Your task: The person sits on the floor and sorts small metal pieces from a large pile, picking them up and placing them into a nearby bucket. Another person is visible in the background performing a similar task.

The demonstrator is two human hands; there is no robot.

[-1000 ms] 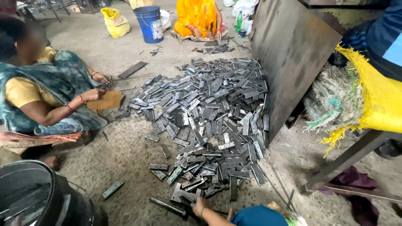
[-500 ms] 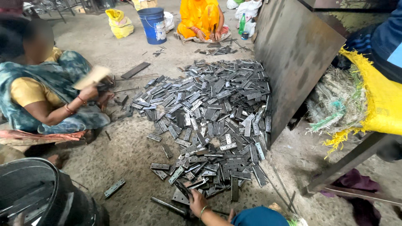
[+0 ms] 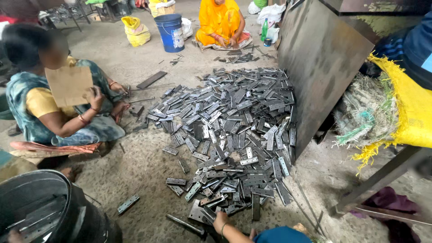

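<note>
My right hand touches the near edge of the heap of flat grey metal hinge plates, which spreads ahead; I cannot tell its grip, and my left hand is out of view.

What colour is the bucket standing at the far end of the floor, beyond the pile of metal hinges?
Blue; the bucket shows clearly in the head view, past the hinges.

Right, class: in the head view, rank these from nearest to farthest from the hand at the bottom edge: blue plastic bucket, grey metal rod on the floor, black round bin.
1. Grey metal rod, just left of the hand.
2. Black round bin, lower left corner.
3. Blue plastic bucket, far across the pile of flat metal plates.
</note>
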